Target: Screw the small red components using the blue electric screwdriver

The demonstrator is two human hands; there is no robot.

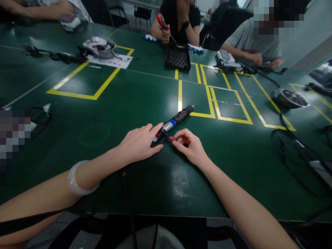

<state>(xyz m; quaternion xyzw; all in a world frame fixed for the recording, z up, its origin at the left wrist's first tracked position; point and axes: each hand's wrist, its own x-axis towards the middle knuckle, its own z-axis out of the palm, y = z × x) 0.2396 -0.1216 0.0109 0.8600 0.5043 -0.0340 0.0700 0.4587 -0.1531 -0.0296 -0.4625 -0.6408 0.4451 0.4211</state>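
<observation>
An electric screwdriver (174, 123), black with a blue band and a thin bit at its far tip, lies on the green table (111, 114). My left hand (140, 142) rests on its near end, fingers stretched over the black and red part. My right hand (190, 145) pinches a small red piece at that same near end with thumb and forefinger. A pale bangle (75, 180) circles my left wrist.
Yellow tape outlines mark the table (90, 96). A black tray (177, 58) stands at the far side before a person holding a red-handled tool (162, 21). A round fan part (289, 98) and black cables (298, 155) lie right. Another round part (100, 46) sits far left.
</observation>
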